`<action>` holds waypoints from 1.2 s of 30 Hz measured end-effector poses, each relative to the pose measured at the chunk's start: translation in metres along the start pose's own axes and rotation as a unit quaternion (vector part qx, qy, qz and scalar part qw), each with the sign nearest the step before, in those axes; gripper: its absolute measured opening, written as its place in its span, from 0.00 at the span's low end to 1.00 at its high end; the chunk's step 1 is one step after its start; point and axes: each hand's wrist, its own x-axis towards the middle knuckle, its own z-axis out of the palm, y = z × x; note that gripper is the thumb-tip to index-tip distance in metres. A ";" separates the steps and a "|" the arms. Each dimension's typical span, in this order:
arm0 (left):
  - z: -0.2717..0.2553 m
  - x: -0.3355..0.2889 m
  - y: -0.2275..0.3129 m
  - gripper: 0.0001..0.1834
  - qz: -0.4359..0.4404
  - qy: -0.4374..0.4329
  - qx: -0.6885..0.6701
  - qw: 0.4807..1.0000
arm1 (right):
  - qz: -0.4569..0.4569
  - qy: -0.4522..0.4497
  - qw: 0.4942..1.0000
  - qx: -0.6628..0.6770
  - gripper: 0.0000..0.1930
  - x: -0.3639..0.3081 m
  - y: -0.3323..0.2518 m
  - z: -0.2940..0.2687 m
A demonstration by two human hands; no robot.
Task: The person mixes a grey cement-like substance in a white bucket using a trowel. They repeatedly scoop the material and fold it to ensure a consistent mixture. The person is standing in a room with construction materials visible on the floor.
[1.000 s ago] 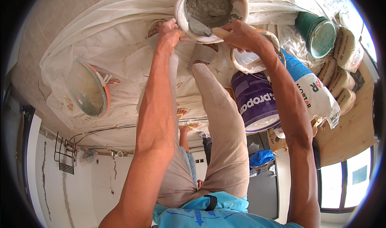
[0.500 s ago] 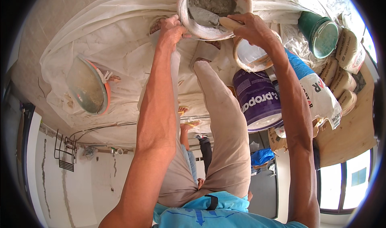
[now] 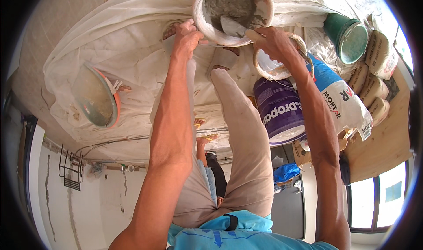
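Observation:
A pale bucket (image 3: 200, 18) with a smeared rim holds wet grey mortar (image 3: 227, 3) at the far middle. Closed at its near left side, my left hand (image 3: 187, 38) grips the bucket's thin wire handle (image 3: 224, 45). My right hand (image 3: 276, 42) is wrapped round the light wooden handle of a trowel (image 3: 232, 27). The mortar-smeared blade reaches inside the bucket, close to its near right wall. Under my right wrist stands a second whitish bucket (image 3: 264, 67), partly hidden by my hand and forearm.
A purple pail (image 3: 280, 113) lies near my right leg, beside a blue and white sack (image 3: 348, 104). Green buckets (image 3: 352, 40) and stacked sacks (image 3: 381, 54) are farther right. An orange-rimmed basin (image 3: 97, 98) lies left on the white sheet (image 3: 141, 51). Another person's legs (image 3: 216, 170) show behind.
My right hand has drawn the trowel nearer and slightly right, so its blade has shifted from the mortar's left part toward the near right wall. My left hand keeps its grip.

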 end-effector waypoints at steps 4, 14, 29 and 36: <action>0.007 0.000 -0.002 0.39 0.013 0.010 -0.009 1.000 | -0.053 0.110 0.991 0.057 0.16 0.007 0.012 0.030; 0.010 -0.001 0.002 0.39 0.032 -0.003 -0.028 0.999 | -0.008 0.200 0.961 0.193 0.17 0.042 0.019 0.082; 0.018 -0.034 -0.012 0.18 0.020 0.098 -0.002 0.995 | 0.037 0.480 0.876 -0.017 0.29 -0.064 0.079 0.065; 0.041 -0.057 -0.001 0.15 0.055 -0.115 -0.240 0.962 | 0.110 0.443 0.864 0.211 0.27 -0.076 0.263 0.088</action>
